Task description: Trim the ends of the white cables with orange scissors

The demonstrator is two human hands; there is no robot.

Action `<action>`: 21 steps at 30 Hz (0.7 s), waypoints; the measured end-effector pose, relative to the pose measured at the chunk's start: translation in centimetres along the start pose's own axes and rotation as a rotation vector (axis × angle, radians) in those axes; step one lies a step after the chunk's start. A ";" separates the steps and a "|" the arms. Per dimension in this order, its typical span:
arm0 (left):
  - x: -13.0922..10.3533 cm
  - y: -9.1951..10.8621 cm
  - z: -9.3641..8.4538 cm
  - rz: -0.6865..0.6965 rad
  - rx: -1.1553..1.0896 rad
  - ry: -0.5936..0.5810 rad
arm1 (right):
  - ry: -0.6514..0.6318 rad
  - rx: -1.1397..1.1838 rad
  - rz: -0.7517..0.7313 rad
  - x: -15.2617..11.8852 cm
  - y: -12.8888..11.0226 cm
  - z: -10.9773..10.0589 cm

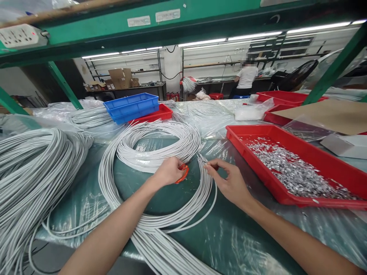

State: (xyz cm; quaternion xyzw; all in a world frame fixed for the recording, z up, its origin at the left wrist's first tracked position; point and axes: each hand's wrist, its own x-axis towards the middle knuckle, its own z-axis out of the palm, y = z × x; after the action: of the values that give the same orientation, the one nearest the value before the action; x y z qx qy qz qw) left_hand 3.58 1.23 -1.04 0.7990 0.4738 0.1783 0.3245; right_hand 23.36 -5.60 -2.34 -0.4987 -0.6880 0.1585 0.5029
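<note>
Green bench [229, 233], hands [229, 183] amid coiled cables [155, 160]

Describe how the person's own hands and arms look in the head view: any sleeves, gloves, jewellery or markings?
Both the left hand and the right hand are bare, with no gloves. No sleeves show on the visible forearms. I see no watch, bracelet or markings; rings can't be ruled out at this size.
</note>
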 end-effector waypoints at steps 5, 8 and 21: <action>-0.4 0.4 -0.1 0.013 0.051 0.006 | 0.016 -0.009 0.025 0.2 -0.1 0.1; -0.4 0.5 -0.1 0.039 0.079 0.015 | 0.065 0.024 0.072 0.9 -1.3 -0.7; 0.6 -0.4 0.1 0.053 0.100 0.019 | 0.471 0.227 0.738 -15.5 -9.7 -7.4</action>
State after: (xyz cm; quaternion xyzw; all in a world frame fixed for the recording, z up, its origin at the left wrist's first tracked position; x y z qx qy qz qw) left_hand 3.70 1.84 -1.37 0.8247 0.4639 0.1707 0.2747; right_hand 24.50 -25.20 -0.41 -0.6749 -0.3091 0.2837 0.6070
